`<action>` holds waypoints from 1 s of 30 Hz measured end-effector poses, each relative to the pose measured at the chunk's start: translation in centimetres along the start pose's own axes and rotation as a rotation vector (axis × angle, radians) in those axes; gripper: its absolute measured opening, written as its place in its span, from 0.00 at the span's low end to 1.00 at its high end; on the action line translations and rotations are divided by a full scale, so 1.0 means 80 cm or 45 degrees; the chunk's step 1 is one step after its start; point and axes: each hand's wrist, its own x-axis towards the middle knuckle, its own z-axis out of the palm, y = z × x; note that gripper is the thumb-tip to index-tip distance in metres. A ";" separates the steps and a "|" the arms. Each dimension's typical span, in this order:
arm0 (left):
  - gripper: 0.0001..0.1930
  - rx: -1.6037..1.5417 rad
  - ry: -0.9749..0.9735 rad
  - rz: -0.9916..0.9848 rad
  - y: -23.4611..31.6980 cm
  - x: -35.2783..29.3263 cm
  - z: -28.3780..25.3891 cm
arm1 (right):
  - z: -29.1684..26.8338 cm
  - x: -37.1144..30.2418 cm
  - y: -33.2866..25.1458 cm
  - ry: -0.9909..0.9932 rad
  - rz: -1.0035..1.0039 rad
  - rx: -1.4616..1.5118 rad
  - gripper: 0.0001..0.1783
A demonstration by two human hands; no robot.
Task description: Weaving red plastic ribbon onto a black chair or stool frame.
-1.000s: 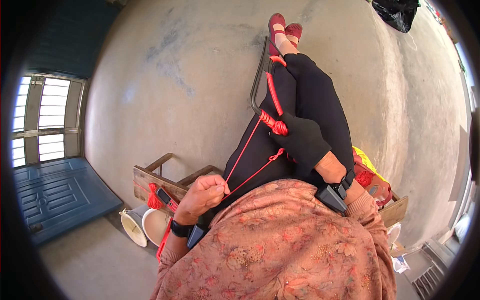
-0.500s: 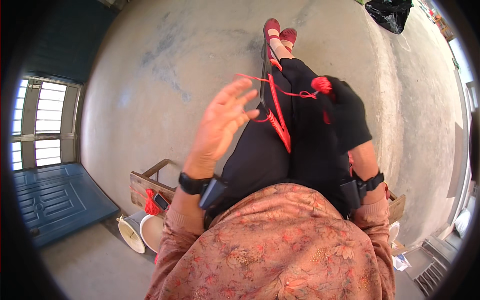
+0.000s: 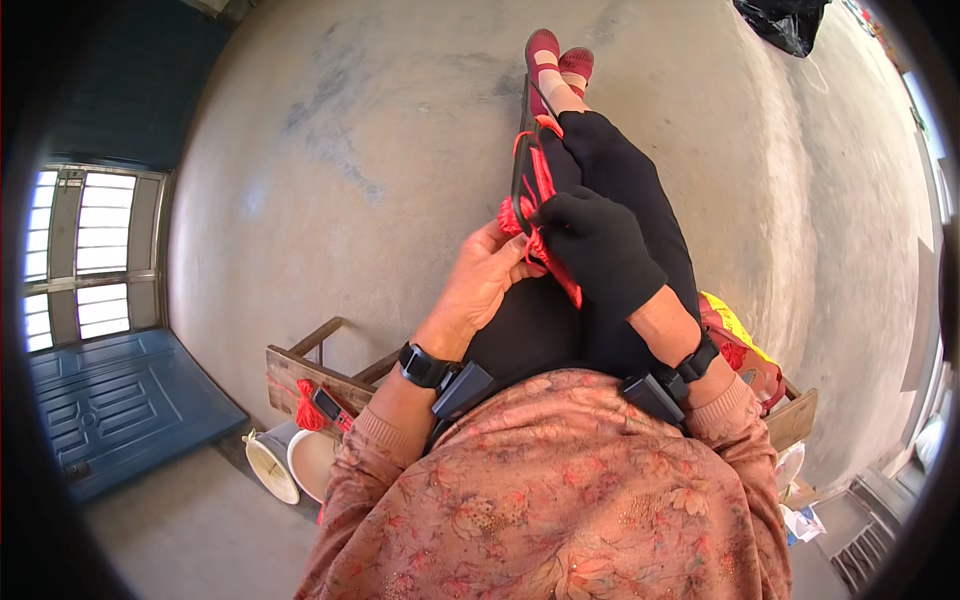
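A narrow black frame [image 3: 518,165] with red cord [image 3: 543,172] wound along it lies lengthwise over my legs. At its left side sits a small bundle of red cord [image 3: 510,217]. My bare left hand [image 3: 485,280] is closed, thumb and fingers pinching at this bundle beside the frame. My right hand [image 3: 605,245], in a black glove, is bent over the frame from the right. Its curled fingertips meet the cord and hide part of the frame. Below both hands, a flat red strip of cord [image 3: 570,288] comes to a point on my thigh.
I sit on a wooden bench [image 3: 790,420]. At its left end are a red cord hank [image 3: 308,405] and a small dark device [image 3: 327,404], with white buckets [image 3: 270,468] below. A red and yellow bag [image 3: 745,345] is at the right. A black plastic bag [image 3: 785,25] lies far right.
Both hands have come together at the frame. My right hand moved left and nearer with the cord bundle, which is now at my left fingers. My left hand went from spread to closed.
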 end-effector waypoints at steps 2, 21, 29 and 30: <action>0.13 -0.032 0.085 0.034 0.011 -0.002 -0.002 | -0.005 -0.001 -0.003 0.047 -0.052 -0.080 0.15; 0.12 -0.010 0.146 0.604 0.176 -0.208 0.004 | -0.067 -0.042 -0.098 -0.685 -0.230 0.169 0.10; 0.11 0.805 0.221 0.108 0.077 -0.078 -0.002 | -0.077 -0.092 -0.085 -0.473 0.412 1.182 0.09; 0.11 0.886 0.222 0.119 0.066 -0.065 0.009 | -0.077 -0.094 -0.086 -0.444 0.419 1.113 0.09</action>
